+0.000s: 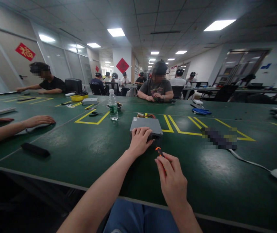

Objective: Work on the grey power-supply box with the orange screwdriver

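Observation:
A grey metal computer power supply point(151, 123) lies on the green table, its dark socket side turned toward me and coloured cables at its far side. My left hand point(140, 139) grips its near edge, fingers over the top. In my right hand point(172, 173) is a screwdriver point(158, 151) with an orange and black handle, held between thumb and fingers. The thin shaft points up toward the near face of the power supply. Whether the tip touches it, I cannot tell.
A water bottle point(113, 106) stands in front of a bowl point(119, 105), beyond the power supply to the left. Blue gloves point(201, 111) and a blurred dark object point(218, 137) lie right. A neighbour's hand point(38, 121) rests at left, near a black bar point(35, 149). Across sits a person point(156, 85).

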`<state>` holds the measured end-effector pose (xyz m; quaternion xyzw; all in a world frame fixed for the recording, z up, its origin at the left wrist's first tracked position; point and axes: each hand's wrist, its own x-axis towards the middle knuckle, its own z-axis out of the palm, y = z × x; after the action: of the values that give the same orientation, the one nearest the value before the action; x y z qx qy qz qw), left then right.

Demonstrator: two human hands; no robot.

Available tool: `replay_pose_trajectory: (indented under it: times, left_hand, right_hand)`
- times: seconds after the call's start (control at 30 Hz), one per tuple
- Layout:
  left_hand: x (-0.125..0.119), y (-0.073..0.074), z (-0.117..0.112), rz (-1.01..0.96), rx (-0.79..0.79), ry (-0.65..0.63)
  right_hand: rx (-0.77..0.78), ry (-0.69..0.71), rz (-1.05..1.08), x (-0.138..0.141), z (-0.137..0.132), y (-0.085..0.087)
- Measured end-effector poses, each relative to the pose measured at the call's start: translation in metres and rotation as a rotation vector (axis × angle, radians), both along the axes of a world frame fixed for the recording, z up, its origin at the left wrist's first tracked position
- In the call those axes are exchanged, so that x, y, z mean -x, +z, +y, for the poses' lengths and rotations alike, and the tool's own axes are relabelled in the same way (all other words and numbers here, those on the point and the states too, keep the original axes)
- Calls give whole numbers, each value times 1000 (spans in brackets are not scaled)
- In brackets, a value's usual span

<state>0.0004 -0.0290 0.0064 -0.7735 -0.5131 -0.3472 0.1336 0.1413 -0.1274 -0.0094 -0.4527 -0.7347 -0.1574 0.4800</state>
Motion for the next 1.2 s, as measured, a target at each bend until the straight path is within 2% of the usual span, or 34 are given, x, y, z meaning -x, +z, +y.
replay_pose_trajectory:
  times: [0.13,0.37,0.53,0.67,0.77,0.87,1.03,1.2]
  left_hand:
    - [1,-2,0,74,-35,-42]
    - [0,-3,2,71,-40,-50]
    - [0,-2,4,56,-3,-50]
    - [0,0,3,52,6,-64]
    - [0,3,0,34,13,-74]
    - [-2,7,-3,-16,32,-75]
    - [-5,7,-2,-65,24,-14]
    - [-5,2,2,-41,2,6]
  right_hand:
    - [92,26,57,3,-1,3]
    - [161,192,117,-6,-2,14]
    - [205,392,-178,-31,9,36]
    - [4,540,-541,-47,31,46]
    - [-177,635,-756,-50,47,44]
    - [-282,693,-843,-47,56,35]
    - [-235,681,-738,-43,57,21]
    - [-135,678,-682,-45,50,23]
